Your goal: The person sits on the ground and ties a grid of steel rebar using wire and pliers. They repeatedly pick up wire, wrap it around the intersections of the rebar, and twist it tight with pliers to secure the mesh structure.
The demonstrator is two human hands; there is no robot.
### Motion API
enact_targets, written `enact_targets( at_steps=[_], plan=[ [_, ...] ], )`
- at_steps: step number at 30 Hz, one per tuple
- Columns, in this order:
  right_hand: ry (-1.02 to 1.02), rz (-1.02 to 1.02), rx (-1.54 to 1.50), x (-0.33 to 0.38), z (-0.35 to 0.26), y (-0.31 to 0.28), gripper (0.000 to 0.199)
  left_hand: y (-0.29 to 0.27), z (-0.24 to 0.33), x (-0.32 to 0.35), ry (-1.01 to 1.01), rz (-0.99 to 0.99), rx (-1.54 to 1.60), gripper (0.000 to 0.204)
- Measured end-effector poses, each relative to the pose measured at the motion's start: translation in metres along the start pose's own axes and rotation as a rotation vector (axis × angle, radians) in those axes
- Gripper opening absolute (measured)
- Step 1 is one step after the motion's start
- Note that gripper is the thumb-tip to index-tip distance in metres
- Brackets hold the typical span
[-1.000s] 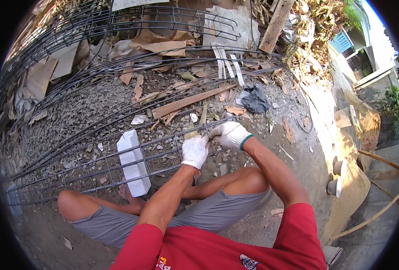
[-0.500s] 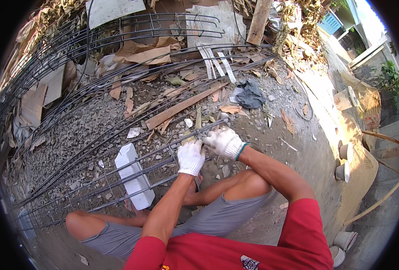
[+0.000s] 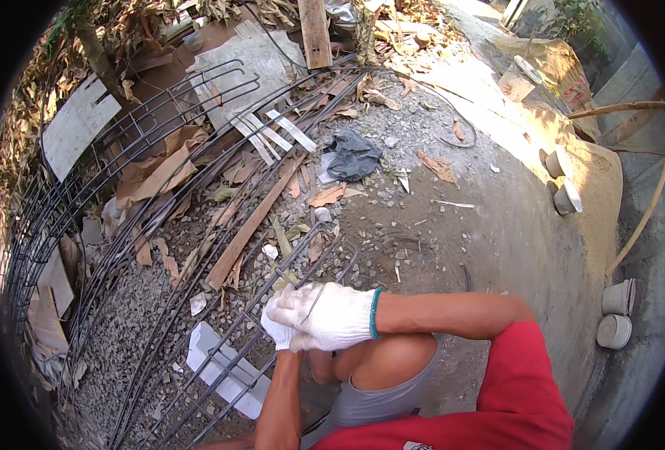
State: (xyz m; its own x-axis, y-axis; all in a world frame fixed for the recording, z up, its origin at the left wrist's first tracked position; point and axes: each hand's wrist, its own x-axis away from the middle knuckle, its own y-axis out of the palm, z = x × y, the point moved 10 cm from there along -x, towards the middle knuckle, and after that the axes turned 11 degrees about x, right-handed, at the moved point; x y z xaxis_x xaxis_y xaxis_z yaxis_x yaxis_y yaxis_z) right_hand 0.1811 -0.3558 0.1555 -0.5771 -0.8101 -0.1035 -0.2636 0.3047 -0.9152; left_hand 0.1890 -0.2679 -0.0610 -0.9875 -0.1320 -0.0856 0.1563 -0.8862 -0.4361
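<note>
Overlapping white-gloved left hand [image 3: 274, 332], green-cuffed, white-gloved right hand [image 3: 334, 311] is obscuring both grips: holding indeterminable. Grey gravel [image 3: 126, 319] is underlying dark steel-rod frame [image 3: 231, 367].

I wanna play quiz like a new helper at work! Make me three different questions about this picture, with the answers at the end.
1. Pick one: what colour is the edge of the glove cuff on the person's right hand?
A) Yellow
B) Green
C) Red

2. True or false: the white block lies on top of the steel bars.

3. Fill in: just to the right of the upper end of the long wooden strip lies a crumpled, dark ____.

Key:
1. B, green.
2. False: the bars pass over the block.
3. Plastic bag.
</note>
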Motion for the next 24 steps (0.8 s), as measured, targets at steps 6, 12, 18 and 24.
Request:
enact_targets(
  at_steps=[6,12,18,24],
  plan=[
    [0.446,-0.078,-0.869,0.109,0.054,-0.020,0.039,-0.019,0.060,-0.006,0.099,-0.005,-0.360,0.019],
    [1.432,-0.131,-1.083,0.315,0.096,0.234,0.035,-0.009,0.052,-0.005,0.050,-0.030,-0.332,0.019],
    [1.348,-0.468,-0.592,0.370,0.040,0.307,0.037,-0.011,0.058,-0.005,0.113,0.010,-0.337,0.020],
    [1.658,0.546,-0.234,0.380,0.095,-0.024,0.038,-0.017,0.044,-0.001,0.199,0.047,-0.386,0.022]
  ],
)
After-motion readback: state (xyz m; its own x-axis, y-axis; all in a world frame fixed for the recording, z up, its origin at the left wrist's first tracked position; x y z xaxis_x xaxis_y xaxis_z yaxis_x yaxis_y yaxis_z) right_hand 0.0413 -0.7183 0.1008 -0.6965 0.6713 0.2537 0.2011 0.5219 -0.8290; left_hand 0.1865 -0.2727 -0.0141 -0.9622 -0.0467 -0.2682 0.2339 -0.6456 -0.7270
